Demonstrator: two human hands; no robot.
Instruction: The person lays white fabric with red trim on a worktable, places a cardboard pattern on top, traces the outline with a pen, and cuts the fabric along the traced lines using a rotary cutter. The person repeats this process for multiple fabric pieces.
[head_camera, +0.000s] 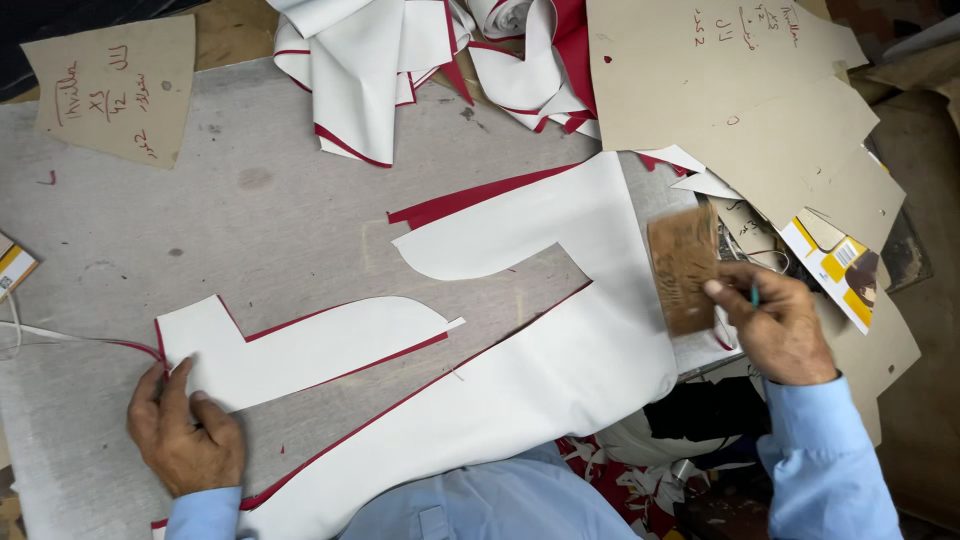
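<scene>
On grey table, left hand (185, 435) flat on white piece (300, 350); right hand (775, 320) pinches blurred brown card (682, 265)

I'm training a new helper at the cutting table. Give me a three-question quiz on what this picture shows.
1. True or false: the left hand rests flat on a cut white piece with a red edge.
2. What does the right hand hold? A) scissors B) a small brown card C) a ruler
3. Fill in: the tan paper patterns lie at the table's far ______ corner, as the person sees it.

Key: 1 true. 2 B; a thin blue-green tool, perhaps a pen, also shows between the fingers. 3 right.
</scene>
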